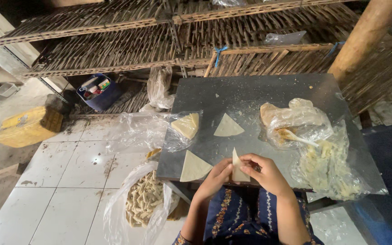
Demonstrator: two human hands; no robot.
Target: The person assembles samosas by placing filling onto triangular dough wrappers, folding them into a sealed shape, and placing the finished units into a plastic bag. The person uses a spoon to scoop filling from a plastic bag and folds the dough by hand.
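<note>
We see both hands at the near edge of the dark grey metal surface [250, 90], pinching one pale folded triangular dough wrapper [239, 169] between them: the left hand [216, 179] in a grip on its left side, the right hand [264, 172] with fingers pressed on its right. Two flat pale dough triangles [194, 167] [227, 126] lie nearby, and a clear plastic bag of filling [327, 168] sits to the right.
</note>
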